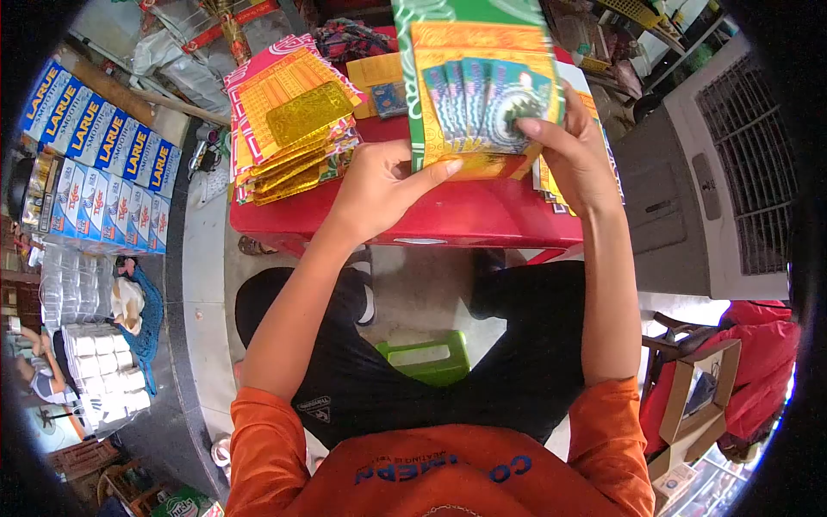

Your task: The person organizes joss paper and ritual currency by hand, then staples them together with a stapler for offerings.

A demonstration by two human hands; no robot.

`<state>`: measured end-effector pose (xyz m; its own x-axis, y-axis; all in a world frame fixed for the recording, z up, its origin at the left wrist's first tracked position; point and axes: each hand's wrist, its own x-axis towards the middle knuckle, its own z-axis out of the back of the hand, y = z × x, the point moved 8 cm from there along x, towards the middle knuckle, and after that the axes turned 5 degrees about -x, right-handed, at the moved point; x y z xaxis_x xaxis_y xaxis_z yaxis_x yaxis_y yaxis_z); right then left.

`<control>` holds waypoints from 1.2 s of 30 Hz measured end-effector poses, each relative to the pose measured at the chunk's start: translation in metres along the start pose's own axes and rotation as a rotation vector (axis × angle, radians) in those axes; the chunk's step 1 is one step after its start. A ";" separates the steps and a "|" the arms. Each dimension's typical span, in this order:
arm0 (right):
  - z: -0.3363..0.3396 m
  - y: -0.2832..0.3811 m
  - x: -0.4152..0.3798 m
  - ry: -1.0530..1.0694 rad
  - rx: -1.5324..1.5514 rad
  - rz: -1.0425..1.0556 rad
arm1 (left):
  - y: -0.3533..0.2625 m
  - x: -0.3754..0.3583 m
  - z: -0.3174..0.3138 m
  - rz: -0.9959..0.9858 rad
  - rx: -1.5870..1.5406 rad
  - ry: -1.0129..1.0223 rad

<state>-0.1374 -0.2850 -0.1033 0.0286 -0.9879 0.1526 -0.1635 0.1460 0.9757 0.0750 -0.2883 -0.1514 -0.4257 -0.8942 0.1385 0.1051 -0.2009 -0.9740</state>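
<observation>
Over red bench (pixel 448 220), both hands hold paper bundle (pixel 478 86) upright: green sheet behind, orange sheet in front, fan of blue-green notes on top. Left hand (pixel 379 185) fingers closed on bundle's lower left edge, index stretched along bottom. Right hand (pixel 573 155) fingers pinched on lower right corner, thumb pressing notes. Left of bundle, stack of orange-pink papers (pixel 289 121) with gold foil sheet on top lies on bench. Green stool (pixel 426 358) under person. Beer cartons (pixel 99 138) stacked far left; grey fan unit (pixel 715 172) at right.

Bare red table (pixel 448 220) strip ahead; paper stack (pixel 293 121) blocks left.
</observation>
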 end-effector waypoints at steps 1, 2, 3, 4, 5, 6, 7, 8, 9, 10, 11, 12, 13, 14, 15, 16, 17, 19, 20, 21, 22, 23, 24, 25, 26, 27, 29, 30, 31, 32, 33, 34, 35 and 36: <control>0.000 0.007 -0.002 0.011 -0.003 0.047 | -0.003 0.000 0.001 -0.006 0.026 0.000; -0.001 0.012 -0.004 0.022 -0.006 0.094 | -0.003 -0.001 0.001 -0.006 0.024 -0.002; -0.001 0.012 -0.005 0.024 -0.008 0.093 | -0.001 -0.001 0.001 0.021 0.045 0.010; 0.000 0.012 -0.006 0.008 -0.054 0.099 | 0.001 -0.002 0.000 0.050 0.066 0.024; 0.001 0.012 -0.007 -0.008 -0.100 0.104 | 0.003 -0.003 0.000 0.050 0.064 0.023; 0.001 0.011 -0.008 -0.006 -0.102 0.103 | 0.007 -0.004 -0.002 0.073 0.035 0.027; 0.001 0.007 -0.008 0.013 -0.132 0.056 | 0.012 -0.005 -0.004 0.097 0.006 0.032; 0.000 0.002 -0.009 0.034 -0.160 0.008 | 0.016 -0.006 -0.004 0.098 0.005 0.029; -0.003 0.001 -0.009 0.037 -0.160 0.005 | 0.020 -0.006 -0.005 0.098 0.009 0.042; -0.005 0.004 -0.010 0.016 -0.175 0.032 | 0.023 -0.006 -0.006 0.097 0.013 0.055; -0.006 0.007 -0.011 -0.005 -0.191 0.059 | 0.026 -0.006 -0.006 0.102 0.011 0.054; -0.007 0.008 -0.012 -0.004 -0.191 0.055 | 0.027 -0.007 -0.007 0.088 -0.040 0.050; -0.010 0.010 -0.013 0.022 -0.221 0.043 | 0.028 -0.006 -0.008 0.073 -0.090 0.047; -0.012 0.011 -0.014 0.048 -0.252 0.033 | 0.032 -0.006 -0.009 0.076 -0.091 0.046; -0.012 0.012 -0.015 0.049 -0.251 0.031 | 0.031 -0.005 -0.008 0.030 -0.127 0.027; -0.014 0.012 -0.015 0.093 -0.268 0.016 | 0.030 -0.005 -0.008 -0.017 -0.163 0.010; -0.016 0.010 -0.016 0.135 -0.285 0.001 | 0.032 -0.005 -0.008 -0.015 -0.164 0.010; -0.019 0.008 -0.016 0.135 -0.313 0.034 | 0.032 -0.005 -0.011 -0.011 -0.233 0.011; -0.021 0.009 -0.016 0.136 -0.343 0.070 | 0.034 -0.005 -0.011 -0.007 -0.234 0.013; -0.021 0.009 -0.017 0.134 -0.342 0.067 | 0.038 -0.004 -0.012 0.014 -0.201 0.041; -0.022 0.007 -0.018 0.138 -0.351 0.036 | 0.041 -0.004 -0.014 0.035 -0.168 0.068; -0.022 0.005 -0.019 0.142 -0.360 0.005 | 0.042 -0.004 -0.014 0.037 -0.169 0.069; -0.021 0.004 -0.019 0.141 -0.360 0.003 | 0.042 -0.004 -0.014 0.035 -0.180 0.062; -0.021 0.004 -0.019 0.139 -0.356 0.016 | 0.042 -0.004 -0.014 0.033 -0.190 0.054; -0.021 0.005 -0.019 0.138 -0.351 0.030 | 0.042 -0.003 -0.015 0.034 -0.190 0.054; -0.021 0.003 -0.019 0.138 -0.350 0.029 | 0.041 -0.003 -0.016 0.019 -0.195 0.046; -0.022 0.003 -0.020 0.140 -0.332 0.055 | 0.040 -0.004 -0.015 0.007 -0.202 0.039; -0.022 0.003 -0.020 0.138 -0.332 0.052 | 0.040 -0.003 -0.015 0.006 -0.167 0.044; -0.022 0.001 -0.020 0.141 -0.338 0.021 | 0.040 -0.003 -0.015 0.003 -0.132 0.049; -0.021 -0.001 -0.019 0.144 -0.343 -0.008 | 0.039 -0.003 -0.015 0.002 -0.132 0.051; -0.021 -0.001 -0.019 0.143 -0.343 -0.007 | 0.038 -0.003 -0.015 0.014 -0.142 0.048; -0.022 -0.001 -0.019 0.142 -0.330 0.008 | 0.039 -0.003 -0.015 0.027 -0.152 0.043; -0.023 0.000 -0.019 0.142 -0.317 0.020 | 0.039 -0.003 -0.014 0.027 -0.152 0.041; -0.024 -0.001 -0.019 0.143 -0.317 0.019 | 0.040 -0.004 -0.013 0.025 -0.137 0.043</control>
<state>-0.1141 -0.2651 -0.1030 0.1703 -0.9707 0.1695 0.1488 0.1953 0.9694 0.0687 -0.2877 -0.1928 -0.4626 -0.8799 0.1089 -0.0059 -0.1198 -0.9928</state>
